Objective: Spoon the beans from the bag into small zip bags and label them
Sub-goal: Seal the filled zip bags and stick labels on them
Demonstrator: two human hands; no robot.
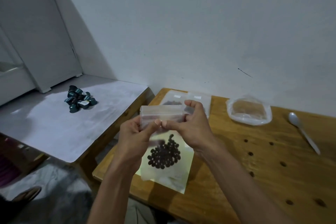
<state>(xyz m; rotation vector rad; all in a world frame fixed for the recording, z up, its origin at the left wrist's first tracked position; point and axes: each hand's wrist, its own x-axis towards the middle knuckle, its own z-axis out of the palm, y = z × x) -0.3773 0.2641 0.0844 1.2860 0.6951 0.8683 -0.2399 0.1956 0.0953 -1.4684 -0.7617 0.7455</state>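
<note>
Both hands [164, 129] (thumbs touching) around zip bag [161, 114]

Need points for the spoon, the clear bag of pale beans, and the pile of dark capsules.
spoon [304, 133]: head view, on the handle, lying on the wooden table.
clear bag of pale beans [248, 110]: head view, on the pale contents seen through the plastic.
pile of dark capsules [80, 101]: head view, middle of the pile on the white surface.
</note>
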